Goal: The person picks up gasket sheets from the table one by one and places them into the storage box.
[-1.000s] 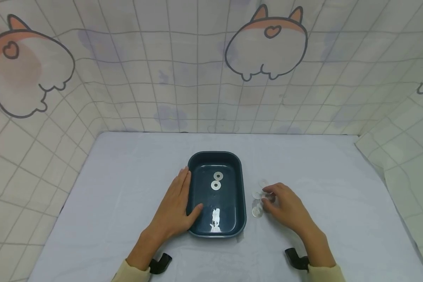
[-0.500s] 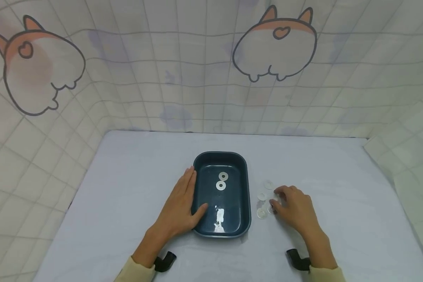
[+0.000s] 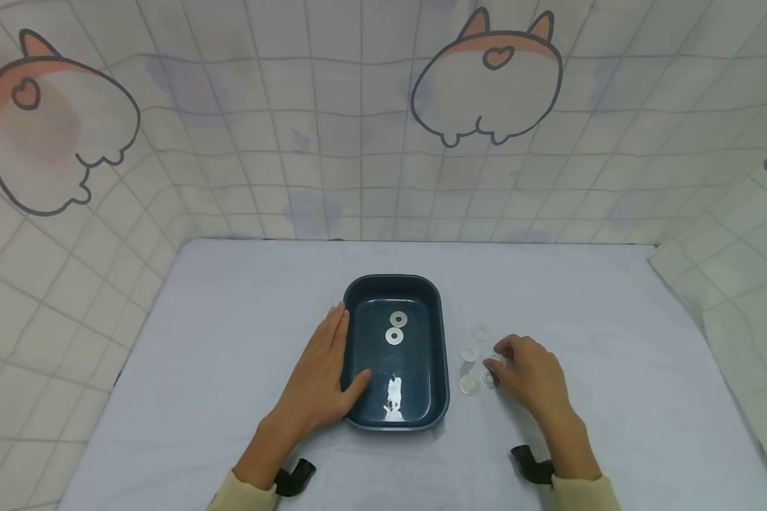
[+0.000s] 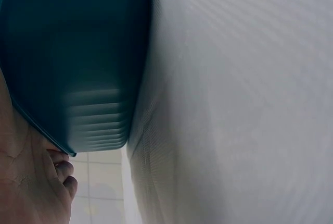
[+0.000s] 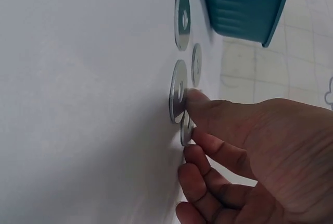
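A dark teal rectangular plastic tray [image 3: 396,422] stands on the white cloth. Two metal washers lie in it, a nearer washer [image 3: 394,336] and a farther washer [image 3: 399,319]. Along the tray's left rim rests my left hand [image 3: 319,376], fingers straight and thumb reaching over the rim. To the tray's right, several flat washers [image 5: 182,21] lie on the cloth. Over this group is my right hand [image 3: 533,372]; its thumb and index finger pinch a washer [image 5: 187,130] at the cloth. The thumb tip also meets the edge of a neighbouring washer [image 5: 178,91].
A white cloth [image 3: 262,284] covers the table. Behind it and at both sides hangs a tile-patterned curtain [image 3: 358,142] with cartoon animal drawings. Black curved pieces sit at both wrists, a left piece [image 3: 296,477] and a right piece [image 3: 530,465].
My right hand has shifted slightly right, away from the tray, and the washers by it lie more spread out. The left hand stays at the tray's rim. The head view swung slightly and back.
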The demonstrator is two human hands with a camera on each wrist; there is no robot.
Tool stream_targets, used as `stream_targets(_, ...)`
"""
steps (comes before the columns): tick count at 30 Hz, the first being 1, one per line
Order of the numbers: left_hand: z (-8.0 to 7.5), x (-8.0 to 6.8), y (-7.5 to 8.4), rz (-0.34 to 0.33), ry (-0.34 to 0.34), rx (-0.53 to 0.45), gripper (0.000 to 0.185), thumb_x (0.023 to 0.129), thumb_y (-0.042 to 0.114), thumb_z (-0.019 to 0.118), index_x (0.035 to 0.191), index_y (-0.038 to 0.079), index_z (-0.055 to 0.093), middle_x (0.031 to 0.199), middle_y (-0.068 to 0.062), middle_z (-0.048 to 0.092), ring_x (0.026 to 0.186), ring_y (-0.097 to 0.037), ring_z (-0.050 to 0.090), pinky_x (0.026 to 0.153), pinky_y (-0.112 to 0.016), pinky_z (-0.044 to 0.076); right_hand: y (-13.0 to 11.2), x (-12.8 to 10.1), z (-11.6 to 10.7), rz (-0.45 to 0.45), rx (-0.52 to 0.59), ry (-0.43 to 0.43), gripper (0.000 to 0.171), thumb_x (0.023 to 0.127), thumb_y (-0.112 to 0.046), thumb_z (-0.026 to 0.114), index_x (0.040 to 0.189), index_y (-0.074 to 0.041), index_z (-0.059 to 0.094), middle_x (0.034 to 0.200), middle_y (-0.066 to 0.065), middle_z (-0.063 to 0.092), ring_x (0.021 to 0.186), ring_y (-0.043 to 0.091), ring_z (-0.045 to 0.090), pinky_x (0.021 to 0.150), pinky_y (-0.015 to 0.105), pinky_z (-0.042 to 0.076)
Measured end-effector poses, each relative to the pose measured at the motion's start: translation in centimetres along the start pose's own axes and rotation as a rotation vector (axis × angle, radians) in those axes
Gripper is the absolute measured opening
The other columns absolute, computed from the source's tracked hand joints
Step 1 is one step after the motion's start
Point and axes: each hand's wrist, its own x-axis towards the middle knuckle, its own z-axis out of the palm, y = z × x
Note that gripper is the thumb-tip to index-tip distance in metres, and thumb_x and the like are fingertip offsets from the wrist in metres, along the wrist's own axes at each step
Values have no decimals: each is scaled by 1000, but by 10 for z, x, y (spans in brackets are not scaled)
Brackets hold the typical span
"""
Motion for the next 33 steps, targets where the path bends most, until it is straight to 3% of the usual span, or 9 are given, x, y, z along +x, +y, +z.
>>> stream_targets(9,-3,1,1,10,-14,2,97,99,51,59,170,4,11,181,-11,9,169,-27,13,137,-48,22,-6,-5,-1,-4,-36,44,24,90,-21,81,106,-3,78,85,10,74,72,21,59,64,36,50)
stream_targets(19,-4,1,2,1,-20,6,97,100,51,58,170,3,11,181,-10,6,169,-28,13,137,-48,22,-19,-2,2,-93,-215,98,24,84,-18,79,97,3,78,79,16,74,62,25,58,59,40,47)
stream_targets(23,-4,1,2,3,-17,5,97,100,51,58,170,3,11,181,-10,6,168,-28,14,137,-48,22,-22,-2,3,-97,-243,117,24,82,-18,80,93,4,76,74,16,69,64,28,59,60,42,47)
stream_targets(28,-3,2,3,5,-17,0,97,100,51,58,170,3,11,181,-10,7,168,-28,13,137,-48,22,-23,-2,4,-115,-269,138,21,82,-17,81,80,2,71,63,11,58,59,24,50,56,37,39)
stream_targets(33,-5,0,3,-2,-17,4,97,100,51,59,170,3,12,181,-10,7,168,-28,14,137,-48,22,-25,-2,4,-116,-283,130,21,82,-17,81,81,2,72,65,11,60,60,24,50,57,38,42)
